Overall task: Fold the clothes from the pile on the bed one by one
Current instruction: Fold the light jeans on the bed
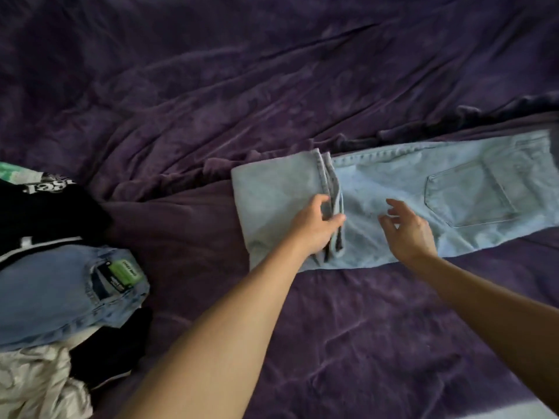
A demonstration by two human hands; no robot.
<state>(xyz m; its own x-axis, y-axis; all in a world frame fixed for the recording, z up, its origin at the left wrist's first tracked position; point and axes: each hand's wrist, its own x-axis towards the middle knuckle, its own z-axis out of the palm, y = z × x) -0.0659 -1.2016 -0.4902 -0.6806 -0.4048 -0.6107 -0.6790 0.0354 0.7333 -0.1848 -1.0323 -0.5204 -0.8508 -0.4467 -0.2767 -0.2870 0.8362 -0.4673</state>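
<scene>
- light blue jeans [393,189] lie flat across the right half of the bed [272,86], on a dark purple blanket [363,343] that is creased all over.
- the jeans are laid lengthwise left to right; the waist end with a back pocket [465,195] faces up toward the right edge of the view.
- the leg ends are folded back over the garment, so the hems [329,189] form a ridge across the denim roughly at its visible middle, with a doubled panel to the left of it.
- left hand [314,228] rests on the folded panel at the hems; its fingers [325,204] are curled around the hem edges with the thumb pressed alongside, grasping the folded jeans legs.
- right hand [408,231] is just beside the left, over the single layer of denim near the pocket; its fingers [396,207] are spread and released, holding nothing. whether the palm touches the cloth cannot be told.
- both forearms are bare and reach in from the lower edge of the view.
- the pile [54,282] of clothes sits at the left edge of the bed, well apart from the jeans being folded.
- in the pile: a second pair of blue jeans [45,297] with a green label [124,273], a black garment [45,207] with white lettering, and pale crumpled cloth [36,382] at the bottom.
</scene>
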